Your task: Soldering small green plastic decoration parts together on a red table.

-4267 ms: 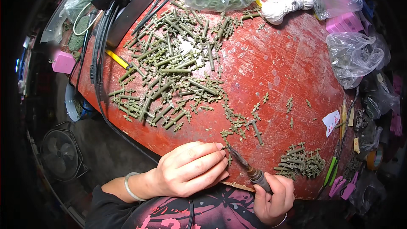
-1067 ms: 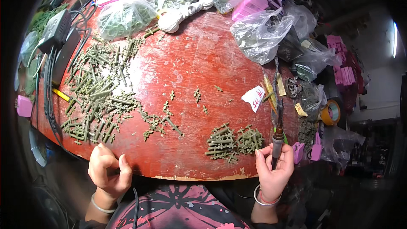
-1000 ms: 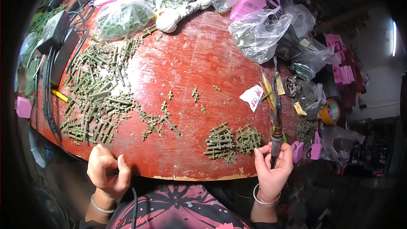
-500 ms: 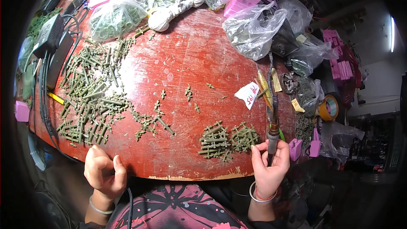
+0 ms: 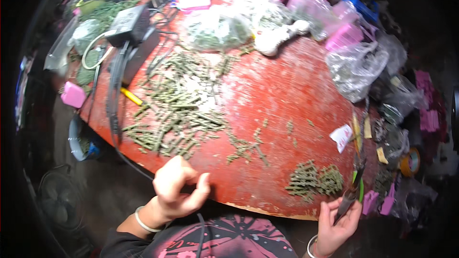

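Observation:
My left hand, fingers curled and thumb standing apart, is at the table's front edge below a large loose pile of olive-green rods and small cross-shaped pieces. Whatever its curled fingers may hold is hidden. My right hand grips the grey handle of a soldering iron at the right edge; its far end is blurred among a cord and thin sticks. Green-handled tools lie beside it. Just left of that hand are two small heaps of the same pieces. A few loose pieces lie between the piles.
The red table carries a black power unit with cables, a yellow-handled tool, plastic bags, a white cloth bundle, pink blocks and a tape roll. A bucket and fan stand below left.
My hands have parted from their meeting near the table's middle; the iron now points away at the right. The small heap has become two. The view has just swung, shifting everything rightward, with blur.

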The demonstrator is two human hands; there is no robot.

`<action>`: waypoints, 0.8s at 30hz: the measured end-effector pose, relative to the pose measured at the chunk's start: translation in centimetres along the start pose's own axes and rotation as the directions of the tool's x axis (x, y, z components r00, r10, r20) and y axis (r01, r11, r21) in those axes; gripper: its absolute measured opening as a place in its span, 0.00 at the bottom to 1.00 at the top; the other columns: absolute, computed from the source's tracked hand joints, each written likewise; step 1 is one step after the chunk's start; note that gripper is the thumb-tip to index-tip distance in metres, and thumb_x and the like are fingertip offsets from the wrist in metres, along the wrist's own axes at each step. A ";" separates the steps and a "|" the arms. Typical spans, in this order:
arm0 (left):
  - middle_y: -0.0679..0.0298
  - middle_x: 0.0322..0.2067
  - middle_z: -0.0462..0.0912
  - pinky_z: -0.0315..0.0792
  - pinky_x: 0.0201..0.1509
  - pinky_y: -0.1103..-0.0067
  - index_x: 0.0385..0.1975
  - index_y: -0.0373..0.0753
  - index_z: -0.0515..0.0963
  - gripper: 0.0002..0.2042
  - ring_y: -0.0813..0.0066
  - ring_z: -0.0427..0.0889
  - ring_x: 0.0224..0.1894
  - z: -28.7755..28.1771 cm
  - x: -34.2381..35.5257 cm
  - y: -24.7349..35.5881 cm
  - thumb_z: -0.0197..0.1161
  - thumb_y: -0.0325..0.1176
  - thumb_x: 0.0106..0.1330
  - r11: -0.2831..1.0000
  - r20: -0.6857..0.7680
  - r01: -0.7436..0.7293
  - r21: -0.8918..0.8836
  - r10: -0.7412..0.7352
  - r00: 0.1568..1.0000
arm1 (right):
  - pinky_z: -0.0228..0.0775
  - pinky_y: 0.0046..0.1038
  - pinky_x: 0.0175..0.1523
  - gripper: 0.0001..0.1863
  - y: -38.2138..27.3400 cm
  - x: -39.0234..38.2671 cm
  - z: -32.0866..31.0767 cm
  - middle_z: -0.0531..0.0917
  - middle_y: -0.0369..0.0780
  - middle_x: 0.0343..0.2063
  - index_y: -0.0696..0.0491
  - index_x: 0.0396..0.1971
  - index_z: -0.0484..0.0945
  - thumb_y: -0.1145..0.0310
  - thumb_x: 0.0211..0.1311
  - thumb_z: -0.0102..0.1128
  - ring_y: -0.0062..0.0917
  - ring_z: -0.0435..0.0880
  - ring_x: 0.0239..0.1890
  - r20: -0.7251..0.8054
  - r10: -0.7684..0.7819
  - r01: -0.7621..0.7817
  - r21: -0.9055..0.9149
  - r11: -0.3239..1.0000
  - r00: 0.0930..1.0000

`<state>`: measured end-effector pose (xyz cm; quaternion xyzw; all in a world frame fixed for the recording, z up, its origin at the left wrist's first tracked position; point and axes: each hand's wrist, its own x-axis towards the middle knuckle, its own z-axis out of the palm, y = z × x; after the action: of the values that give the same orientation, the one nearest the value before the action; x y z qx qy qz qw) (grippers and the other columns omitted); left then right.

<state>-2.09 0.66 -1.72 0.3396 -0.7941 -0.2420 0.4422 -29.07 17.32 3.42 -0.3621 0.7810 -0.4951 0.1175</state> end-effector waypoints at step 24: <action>0.63 0.41 0.78 0.63 0.52 0.66 0.44 0.39 0.82 0.17 0.62 0.75 0.46 -2.5 2.6 -0.5 0.72 0.26 0.53 0.949 0.100 0.106 0.298 -0.142 0.985 | 0.60 0.14 0.26 0.18 -0.4 -1.2 5.3 0.79 0.31 0.24 0.59 0.40 0.76 0.81 0.54 0.77 0.08 0.68 0.21 0.393 -0.184 0.197 0.007 0.980 0.901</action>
<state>-0.70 -1.78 0.59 0.4352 -0.8232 -0.1697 0.3228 -25.14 14.42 1.04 -0.5300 0.7108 -0.4089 0.2162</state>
